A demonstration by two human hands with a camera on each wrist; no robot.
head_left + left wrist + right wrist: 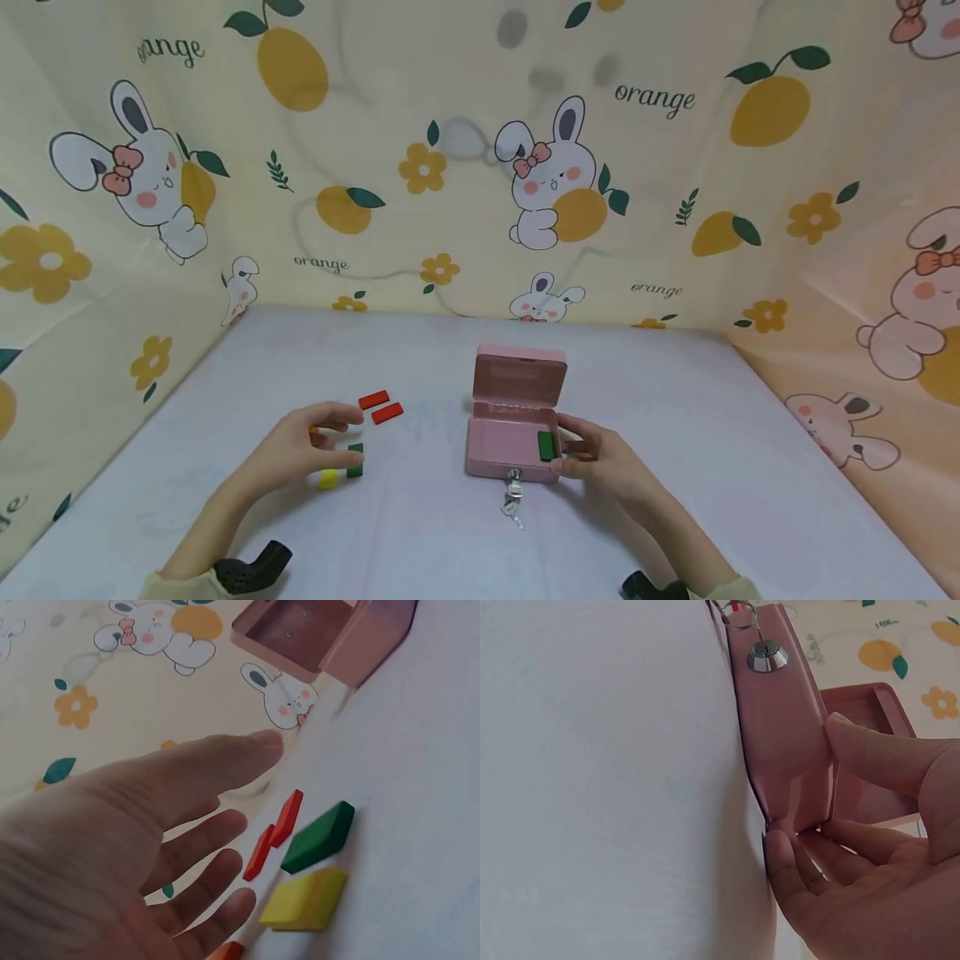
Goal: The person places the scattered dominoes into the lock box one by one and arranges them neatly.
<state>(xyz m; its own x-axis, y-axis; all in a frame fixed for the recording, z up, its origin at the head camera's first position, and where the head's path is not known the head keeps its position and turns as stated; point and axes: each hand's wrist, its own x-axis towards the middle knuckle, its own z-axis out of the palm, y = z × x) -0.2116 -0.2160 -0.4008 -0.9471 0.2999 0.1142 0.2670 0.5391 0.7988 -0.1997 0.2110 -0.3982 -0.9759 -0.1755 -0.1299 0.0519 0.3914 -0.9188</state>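
A pink lockable cash box (498, 442) stands with its lid raised, a green block (546, 446) lying inside at the right. My right hand (603, 454) grips the box's right side; in the right wrist view the thumb is at the rim and the fingers are along the outer wall. Over the loose blocks hovers my left hand (292, 442), thumb and fingers spread apart, holding nothing. Closest to it are another green block (319, 838), a yellow block (306, 900) and an orange block (313, 430), mostly hidden by the hand.
Two red blocks (387, 413) lie beyond the left fingertips. Keys (513, 508) hang from the lock at the box front. A white cloth (420, 533) covers the table, and a printed curtain (450, 225) rises behind and at both sides.
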